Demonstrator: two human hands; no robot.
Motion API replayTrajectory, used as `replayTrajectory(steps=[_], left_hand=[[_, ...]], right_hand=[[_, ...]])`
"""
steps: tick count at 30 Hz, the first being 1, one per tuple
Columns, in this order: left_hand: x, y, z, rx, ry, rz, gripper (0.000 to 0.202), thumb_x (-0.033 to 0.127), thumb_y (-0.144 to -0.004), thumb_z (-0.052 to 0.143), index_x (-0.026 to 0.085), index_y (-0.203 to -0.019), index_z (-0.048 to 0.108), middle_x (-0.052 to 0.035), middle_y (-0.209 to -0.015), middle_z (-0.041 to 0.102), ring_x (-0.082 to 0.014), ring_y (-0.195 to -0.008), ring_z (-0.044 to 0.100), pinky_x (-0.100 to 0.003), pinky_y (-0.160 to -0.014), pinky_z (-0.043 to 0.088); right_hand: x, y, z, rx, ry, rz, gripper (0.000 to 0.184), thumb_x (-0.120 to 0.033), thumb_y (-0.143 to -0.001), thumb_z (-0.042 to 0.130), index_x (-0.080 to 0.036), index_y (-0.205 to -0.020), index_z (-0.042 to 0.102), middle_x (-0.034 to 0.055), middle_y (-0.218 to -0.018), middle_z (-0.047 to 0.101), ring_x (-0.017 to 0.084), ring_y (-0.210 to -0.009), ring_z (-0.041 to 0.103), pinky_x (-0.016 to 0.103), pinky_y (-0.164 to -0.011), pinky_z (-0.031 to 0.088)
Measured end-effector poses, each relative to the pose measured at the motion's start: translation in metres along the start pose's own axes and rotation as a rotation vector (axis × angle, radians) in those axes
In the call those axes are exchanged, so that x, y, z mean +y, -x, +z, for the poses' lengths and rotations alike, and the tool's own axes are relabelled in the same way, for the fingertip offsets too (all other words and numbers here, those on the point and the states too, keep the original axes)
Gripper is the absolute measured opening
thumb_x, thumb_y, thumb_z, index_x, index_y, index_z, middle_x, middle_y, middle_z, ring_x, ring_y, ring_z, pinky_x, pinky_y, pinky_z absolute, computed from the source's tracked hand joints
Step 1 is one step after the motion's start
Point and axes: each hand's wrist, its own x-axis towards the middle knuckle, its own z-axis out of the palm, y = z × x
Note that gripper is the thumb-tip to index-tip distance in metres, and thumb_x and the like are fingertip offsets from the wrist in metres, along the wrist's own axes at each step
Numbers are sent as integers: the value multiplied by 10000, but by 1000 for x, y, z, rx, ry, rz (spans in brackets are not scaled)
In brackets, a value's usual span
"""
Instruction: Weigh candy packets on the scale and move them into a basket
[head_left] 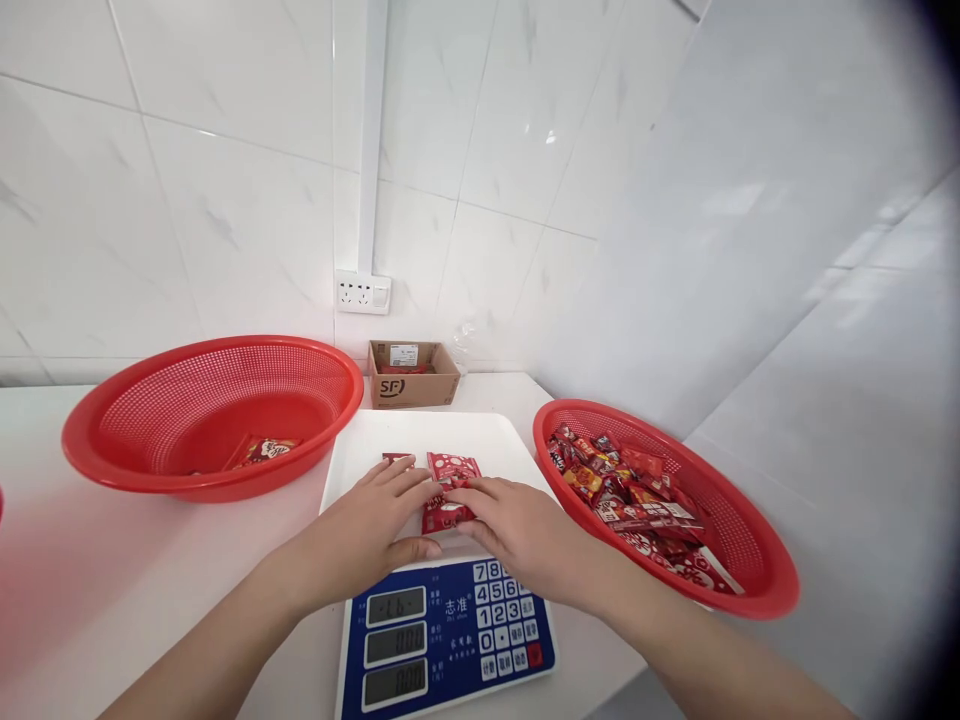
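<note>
Several red wrapped snack packets lie in a small pile on the white pan of a digital scale. My left hand rests over the pile's left side, fingers stretched out and thumb apart, partly covering a packet. From the right, my right hand reaches onto the same pile, its thumb and fingers closed at the edge of a red packet between the two hands. The fingers hide part of the packets. Below the hands, the scale's blue keypad panel shows its displays and number keys.
On the left stands a red perforated basket with a few packets at its bottom. To the right, another red basket holds many red and orange packets. A small open cardboard box sits behind the scale, below a wall socket.
</note>
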Motion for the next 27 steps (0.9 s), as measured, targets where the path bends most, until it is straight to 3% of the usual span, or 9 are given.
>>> replayTrajectory(steps=[3, 6, 8, 12, 19, 23, 27], left_hand=[[0, -2, 3, 6, -3, 17, 514, 502, -873, 475, 286, -1337, 430, -68, -1403, 453, -327, -1343, 295, -548, -1056, 295], [-1, -3, 4, 15, -9, 68, 456, 429, -886, 494, 338, -1329, 436, -41, -1366, 486, -323, -1325, 325, -545, -1054, 298], [-1, -2, 3, 14, -17, 83, 424, 389, -892, 498, 347, -1312, 457, -38, -1341, 503, -321, -1314, 340, -547, -1054, 297], [2, 1, -4, -30, 12, 50, 391, 377, -893, 498, 339, -1281, 486, -30, -1326, 514, -310, -1297, 359, -528, -1043, 327], [2, 3, -6, -33, 34, 66, 411, 375, -888, 504, 317, -1294, 486, -45, -1332, 520, -296, -1248, 429, -478, -1006, 389], [3, 2, -5, -37, 22, 56, 401, 349, -885, 511, 309, -1285, 495, -39, -1317, 533, -284, -1226, 449, -456, -986, 413], [2, -1, -3, -9, -10, 58, 380, 296, -898, 491, 294, -1277, 501, -46, -1293, 553, -275, -1203, 474, -448, -971, 425]], right_hand=[[6, 0, -7, 64, -49, 84, 334, -357, -943, 391, -237, -1205, 559, 73, -1091, 640, 212, -981, 593, 339, -812, 467], [13, -2, -9, 154, 54, 215, 308, -362, -929, 421, -253, -1161, 591, 68, -1022, 652, 214, -928, 608, 318, -757, 460], [15, -3, -7, 132, 109, 270, 308, -379, -909, 458, -261, -1159, 595, 66, -995, 652, 223, -897, 614, 311, -714, 454], [13, -2, -4, 60, 24, 242, 334, -423, -894, 475, -290, -1183, 578, 51, -1006, 655, 223, -893, 623, 311, -713, 456], [18, -10, -11, 204, -70, 239, 344, -200, -927, 347, -276, -1164, 585, 39, -1032, 657, 181, -899, 618, 293, -737, 450], [20, -13, -10, 229, -55, 247, 318, -221, -920, 365, -271, -1144, 585, 38, -1057, 657, 188, -929, 617, 305, -773, 451], [18, -9, -6, 134, -78, 240, 314, -274, -887, 459, -280, -1184, 559, 43, -1129, 630, 212, -1003, 597, 334, -820, 448]])
